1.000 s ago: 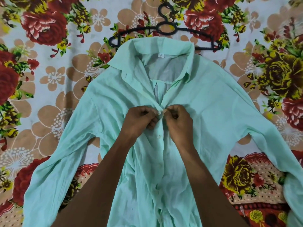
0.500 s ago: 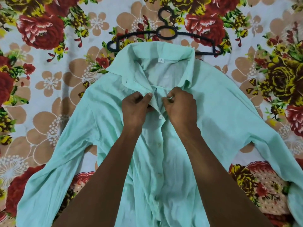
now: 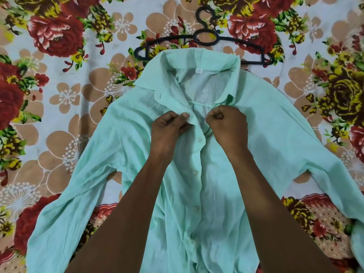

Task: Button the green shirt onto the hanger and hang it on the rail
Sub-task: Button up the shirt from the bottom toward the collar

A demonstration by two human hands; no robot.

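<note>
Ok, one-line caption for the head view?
Both hands pinch the green shirt placket edges below the collar; black hanger lies above.

The shirt (image 3: 266, 154) hides the hanger's (image 3: 204, 37) lower part; its hem runs off-frame.

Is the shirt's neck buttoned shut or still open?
Open. The shirt front gapes below the collar; both hands grip its edges apart.

I see the green shirt (image 3: 226, 174) spread flat, lower buttons fastened, collar open — the black hanger (image 3: 204, 39) lies just above it.
</note>
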